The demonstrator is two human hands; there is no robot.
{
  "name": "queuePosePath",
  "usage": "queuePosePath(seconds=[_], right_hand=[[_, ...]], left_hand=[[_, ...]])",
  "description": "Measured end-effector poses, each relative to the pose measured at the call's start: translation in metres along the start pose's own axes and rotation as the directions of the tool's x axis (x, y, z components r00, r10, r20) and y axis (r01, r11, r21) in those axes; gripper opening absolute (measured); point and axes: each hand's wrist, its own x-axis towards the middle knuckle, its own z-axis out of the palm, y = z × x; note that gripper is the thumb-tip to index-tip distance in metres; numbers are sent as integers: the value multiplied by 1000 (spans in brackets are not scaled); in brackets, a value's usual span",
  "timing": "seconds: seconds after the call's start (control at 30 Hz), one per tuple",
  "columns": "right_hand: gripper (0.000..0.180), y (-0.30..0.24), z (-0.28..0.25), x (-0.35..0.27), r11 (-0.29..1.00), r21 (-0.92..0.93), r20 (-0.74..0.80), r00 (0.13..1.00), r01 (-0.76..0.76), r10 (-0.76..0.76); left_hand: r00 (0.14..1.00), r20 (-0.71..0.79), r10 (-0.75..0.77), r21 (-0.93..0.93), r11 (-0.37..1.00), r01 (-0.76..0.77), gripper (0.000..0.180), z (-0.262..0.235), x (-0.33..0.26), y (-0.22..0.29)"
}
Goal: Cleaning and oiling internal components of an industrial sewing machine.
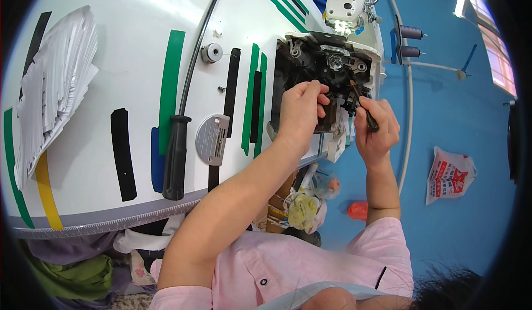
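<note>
A sewing machine [346,2] is tilted back from the white table [127,77], so its dark underside mechanism [310,60] shows. My left hand [302,107] grips a small dark part at the lower edge of that mechanism. In my right hand [377,127] is a small screwdriver [363,105] with a dark handle. Its tip points up into the metal parts near the hook. Both forearms come up from the lower edge, in pink sleeves.
A long black-handled screwdriver [180,143] and a metal needle plate [211,139] lie on the table, with a bobbin [212,52] farther back. A stack of white paper [52,82] sits at left. Thread cones [411,41] and a printed bag [449,174] are over the blue floor.
</note>
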Motion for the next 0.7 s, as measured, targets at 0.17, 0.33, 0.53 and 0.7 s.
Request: queuePosePath(seconds=[0.17, 0.33, 0.53, 0.7], right_hand=[[17, 4, 5, 3, 1000, -7, 9, 1000, -16, 16], [17, 3, -4, -3, 979, 97, 37, 984, -179, 176], [19, 1, 1, 2, 997, -38, 2, 998, -65, 65], [23, 3, 8, 5, 998, -68, 22, 1000, -4, 6]], left_hand=[[1000, -9, -3, 5, 1000, 3, 27, -1, 1, 2], [1000, -20, -3, 14, 1000, 3, 27, -2, 2, 1], [1000, -12, 4, 5, 1000, -4, 27, -2, 2, 0], [999, -20, 28, 8, 1000, -28, 30, -2, 3, 0]])
